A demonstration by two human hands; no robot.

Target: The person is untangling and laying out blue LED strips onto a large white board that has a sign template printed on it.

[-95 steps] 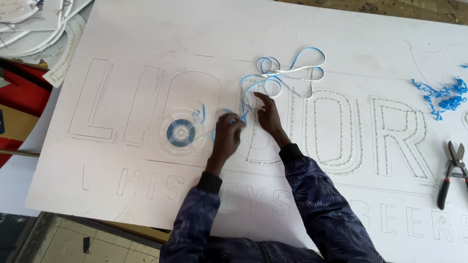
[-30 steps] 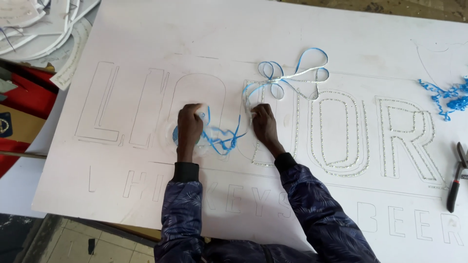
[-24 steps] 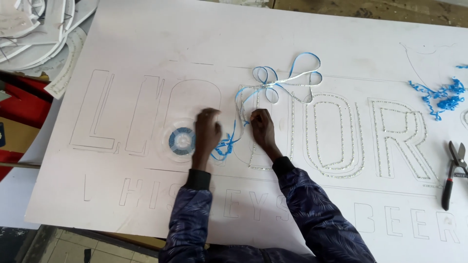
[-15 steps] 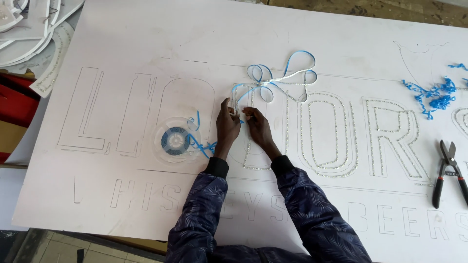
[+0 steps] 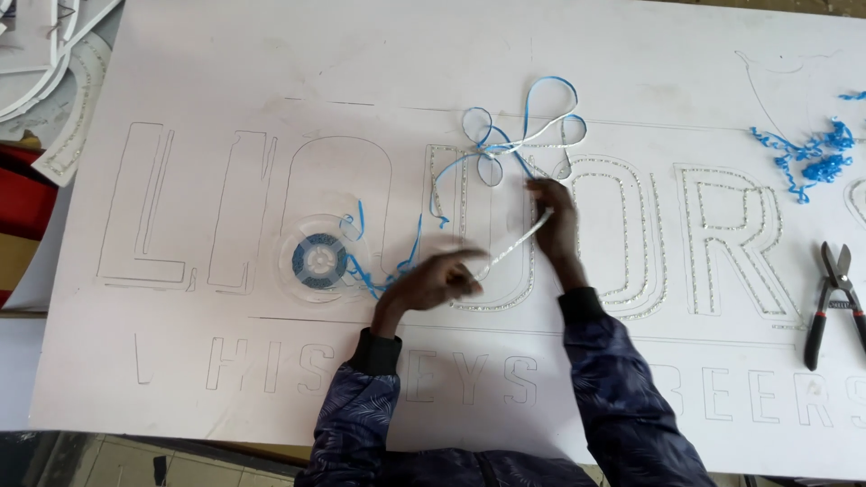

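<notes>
**Strip half seated in the letter groove**

My left hand [image 5: 431, 281] is nearest to me, blurred, fingers curled and seemingly pinched on the light strip [image 5: 514, 242] at the bottom of a big letter; I cannot tell how tight the hold is. My right hand [image 5: 552, 216] sits just beyond it, fingers closed on the same strip, pressing it toward the groove in the white board [image 5: 433, 54]. To my left, the clear reel [image 5: 316, 261] with a blue hub lies flat on the board, blue backing tape [image 5: 397, 266] trailing from it toward my left hand. Farther up, slack strip lies in loose loops [image 5: 528, 122]. Cutters [image 5: 834, 302] lie well off to my right, blue scraps [image 5: 807, 158] beyond them.

I judge the loops could kink or twist as I draw them down, and the trailing tape could snag under my wrist and drag the seated strip out.
</notes>
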